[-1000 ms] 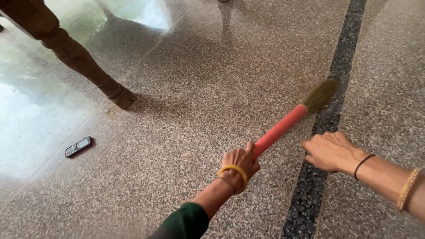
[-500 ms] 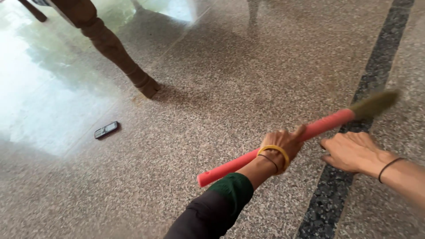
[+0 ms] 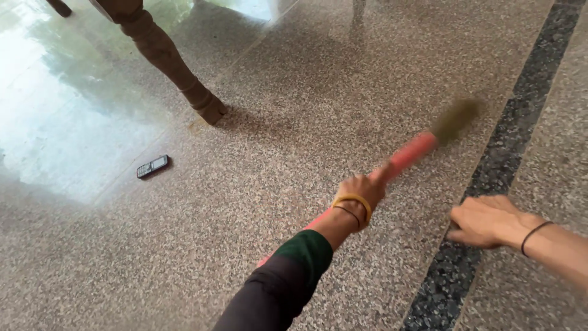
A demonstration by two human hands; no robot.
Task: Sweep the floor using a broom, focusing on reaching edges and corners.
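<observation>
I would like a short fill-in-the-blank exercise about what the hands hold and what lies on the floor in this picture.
1. The left hand grips a broom whose handle is ____ in colour.
2. The right hand holds ____.
3. A small mobile phone lies on the ____.
4. The dark stripe in the floor runs under the ____ hand.

Missing words: red; nothing; floor; right
</observation>
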